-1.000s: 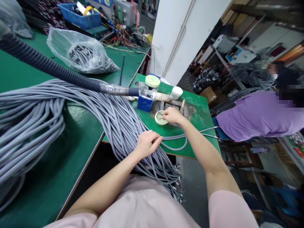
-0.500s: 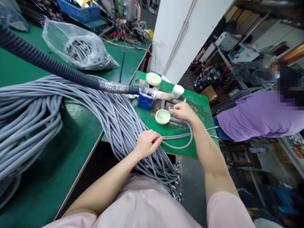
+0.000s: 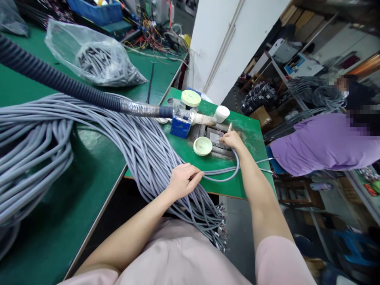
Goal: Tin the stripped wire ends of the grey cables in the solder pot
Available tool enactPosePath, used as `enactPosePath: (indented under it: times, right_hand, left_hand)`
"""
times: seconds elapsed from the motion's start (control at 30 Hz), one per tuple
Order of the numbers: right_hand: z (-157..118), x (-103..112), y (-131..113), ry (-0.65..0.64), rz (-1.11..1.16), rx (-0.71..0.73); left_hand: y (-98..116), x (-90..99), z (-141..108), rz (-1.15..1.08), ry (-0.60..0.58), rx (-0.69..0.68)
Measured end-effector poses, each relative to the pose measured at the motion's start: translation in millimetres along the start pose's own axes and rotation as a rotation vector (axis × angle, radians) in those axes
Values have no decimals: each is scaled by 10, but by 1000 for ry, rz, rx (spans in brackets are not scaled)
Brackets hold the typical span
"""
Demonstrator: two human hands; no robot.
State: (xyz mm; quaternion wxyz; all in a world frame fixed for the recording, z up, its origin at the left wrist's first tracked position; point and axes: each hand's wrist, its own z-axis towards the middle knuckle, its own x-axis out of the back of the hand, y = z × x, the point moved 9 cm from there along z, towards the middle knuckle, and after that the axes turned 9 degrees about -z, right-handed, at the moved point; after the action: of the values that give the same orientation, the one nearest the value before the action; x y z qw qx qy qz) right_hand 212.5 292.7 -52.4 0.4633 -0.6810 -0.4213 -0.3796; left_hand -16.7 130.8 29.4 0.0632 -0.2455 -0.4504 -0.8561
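Observation:
My right hand (image 3: pixel 232 140) is closed on a grey cable (image 3: pixel 236 158) near its end. Thin wires stick out past the fingers, above a silvery flat surface (image 3: pixel 215 137) set in a grimy metal frame (image 3: pixel 221 150). A pale stick (image 3: pixel 230 127) rises just behind the fingers. My left hand (image 3: pixel 184 180) is closed round several grey cables that run right across the green table, on top of a thick bundle of grey cables (image 3: pixel 154 146). Left of the frame stands a pale green round dish (image 3: pixel 202 146).
A ribbed hose (image 3: pixel 89 97) ends in a pale nozzle (image 3: pixel 204 119) over a blue box (image 3: pixel 180 127). Behind stand a lidded tub (image 3: pixel 190 98) and a white cup (image 3: pixel 221 113). A bag of grey pieces (image 3: pixel 97 59) lies back left. A person in purple (image 3: pixel 323 144) is at right.
My right hand has moved right, away from the pale green dish, bringing the wire ends over the silvery surface. My left hand has stayed on the cables.

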Motion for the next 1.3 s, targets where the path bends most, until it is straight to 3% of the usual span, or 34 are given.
enactPosePath:
  times: [0.33,0.53,0.7,0.87,1.0,1.13,1.3]
  right_hand:
    - [64,-72,17,-34,26,-20]
    - [-38,26,15,-11,170,-41]
    - [-500,157,-134,-27,432,15]
    - [-1243,119,-474,-136,996,161]
    - [-1667,-52,-632,-153,1201,194]
    - [-1866,-202,-697,-142,1298,175]
    - [-1981,-182,-714,-69,1250,187]
  left_hand:
    - [-4,0,-2,-7,-11,6]
    - [-14,1,-4,-15,-10,16]
    - [-16,11,-5,-28,2,12]
    - [-52,-5,-4,-54,-4,66]
    - [-147,-81,-32,-388,74,310]
    - [-110,-407,-113,-927,69,530]
    - [-91,-584,-263,-1132,146,657]
